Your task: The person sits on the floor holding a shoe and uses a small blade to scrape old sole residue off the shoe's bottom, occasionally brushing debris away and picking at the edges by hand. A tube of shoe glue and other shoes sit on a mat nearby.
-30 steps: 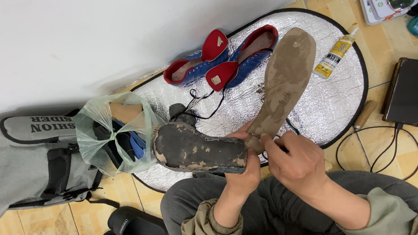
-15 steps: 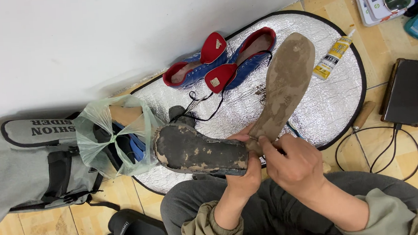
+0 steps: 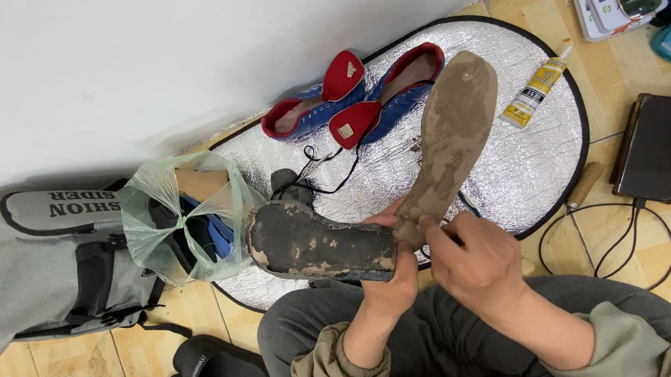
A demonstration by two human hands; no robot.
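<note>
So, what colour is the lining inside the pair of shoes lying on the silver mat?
Red lining, with blue outsides; the head view shows it.

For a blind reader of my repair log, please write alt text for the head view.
Over a seated person's lap, the left hand holds a shoe upside down while the right hand pulls its tan sole away. Behind, on a silver mat, lie blue-and-red shoes and a glue tube.

Two blue shoes (image 3: 361, 101), two black slippers (image 3: 214, 367), one glue tube (image 3: 535, 92), one backpack (image 3: 45, 260).
</note>
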